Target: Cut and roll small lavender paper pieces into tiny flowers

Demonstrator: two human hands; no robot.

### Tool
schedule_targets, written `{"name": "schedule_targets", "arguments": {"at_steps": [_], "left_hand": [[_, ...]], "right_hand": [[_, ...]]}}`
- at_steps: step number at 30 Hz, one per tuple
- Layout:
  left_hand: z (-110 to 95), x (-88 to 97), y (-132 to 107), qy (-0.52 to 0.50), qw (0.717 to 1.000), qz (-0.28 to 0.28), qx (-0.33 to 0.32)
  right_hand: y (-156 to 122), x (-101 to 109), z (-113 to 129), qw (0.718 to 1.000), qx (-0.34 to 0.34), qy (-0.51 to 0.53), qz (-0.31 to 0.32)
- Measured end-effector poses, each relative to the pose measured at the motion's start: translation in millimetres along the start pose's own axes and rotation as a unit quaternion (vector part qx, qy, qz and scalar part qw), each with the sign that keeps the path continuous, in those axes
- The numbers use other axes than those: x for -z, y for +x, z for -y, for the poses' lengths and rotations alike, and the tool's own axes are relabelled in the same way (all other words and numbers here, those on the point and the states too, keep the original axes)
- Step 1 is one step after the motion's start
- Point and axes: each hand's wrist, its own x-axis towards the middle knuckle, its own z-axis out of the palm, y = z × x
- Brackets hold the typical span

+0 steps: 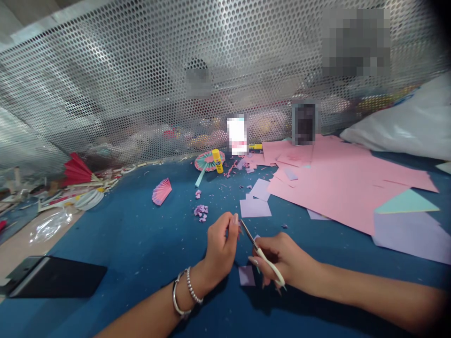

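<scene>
My right hand point(291, 263) grips a pair of scissors point(251, 234) with cream handles, its blades pointing up and left. Their tips reach the fingertips of my left hand point(220, 246), which is pinched closed on a small piece of purple paper, mostly hidden by the fingers. Below the blades, a small purple paper square point(246, 276) lies flat on the blue table. Beyond my left hand is a little heap of crumpled purple paper bits point(201, 211). Two larger lilac sheets point(255, 208) lie just past the scissors.
Large pink sheets point(327, 188) spread across the right, with a mint sheet point(407, 203) on top. A yellow glue stick point(217, 162) stands by a round pleated paper fan point(204, 161). A pink folded fan point(162, 191) and a black device point(58, 277) lie left. A perforated metal panel point(141, 94) rises behind.
</scene>
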Motion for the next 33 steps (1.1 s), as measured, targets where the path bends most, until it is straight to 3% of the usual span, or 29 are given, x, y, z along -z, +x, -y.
{"name": "schedule_targets", "arguments": {"at_steps": [7, 25, 33], "left_hand": [[-0.7, 0.0, 0.9, -0.006, 0.999, 0.037, -0.005], [0.1, 1.2, 0.6, 0.003, 0.999, 0.032, 0.006], [2.4, 3.5, 3.0, -0.025, 0.999, 0.022, 0.039]], "right_hand": [[-0.4, -0.6, -2.8, 0.999, -0.023, -0.005, -0.022], [-2.5, 8.6, -2.7, 0.997, 0.023, -0.065, -0.015], [-4.8, 13.2, -1.6, 0.999, -0.016, -0.033, -0.023]]}}
